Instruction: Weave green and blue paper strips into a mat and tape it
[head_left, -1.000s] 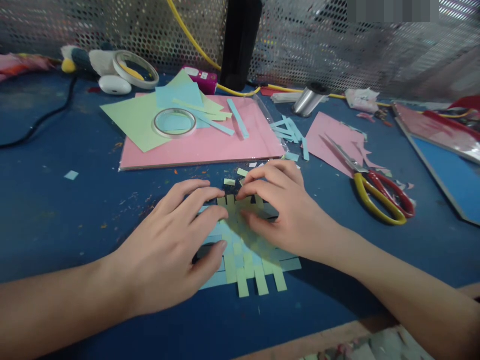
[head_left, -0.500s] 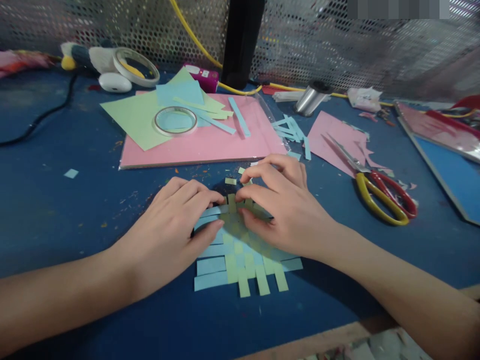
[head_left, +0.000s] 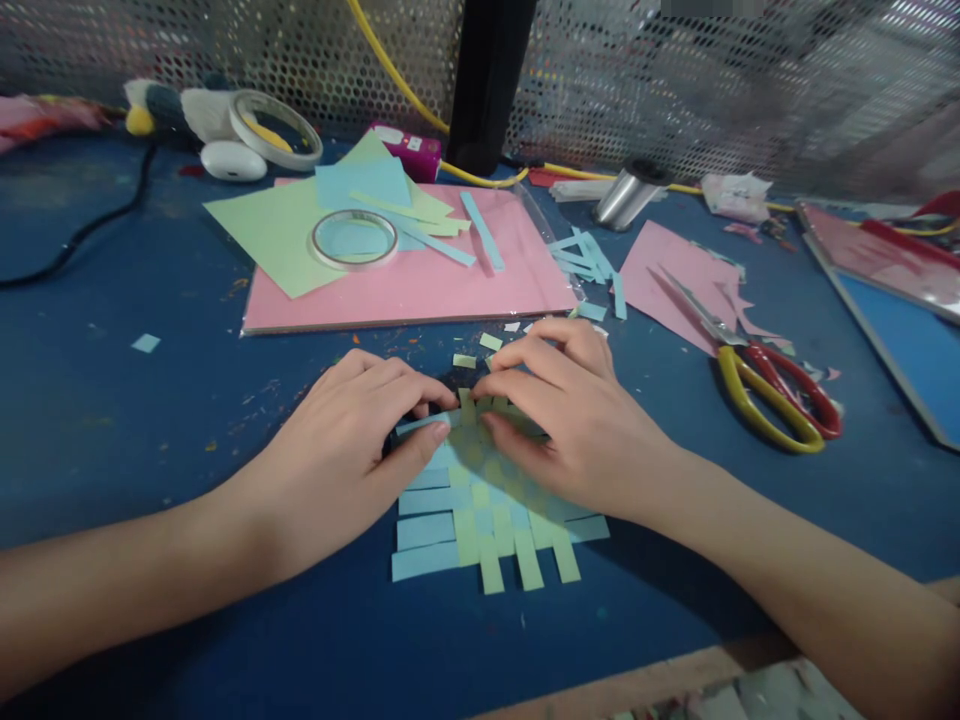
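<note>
A mat woven from light blue and pale green paper strips (head_left: 480,510) lies flat on the blue table, with strip ends sticking out at its left and near edges. My left hand (head_left: 367,425) is at the mat's far left corner, its thumb and index finger closed on the far edge. Beside it, my right hand (head_left: 566,405) has its thumb and index finger at the same far edge, around the green strip ends. The fingers of both hands hide part of that edge. Small green paper snippets (head_left: 464,361) lie just beyond the fingertips.
Red-and-yellow scissors (head_left: 772,390) lie at the right by pink paper (head_left: 660,265). Behind the hands is a pink paper pack (head_left: 435,295) bearing green and blue sheets and a tape roll (head_left: 319,240). Cut blue strips (head_left: 589,255) and a metal spool (head_left: 628,195) are farther back.
The whole view has shifted slightly. My left thumb has moved up a little towards the index finger at the mat's far edge; the right hand has hardly moved.
</note>
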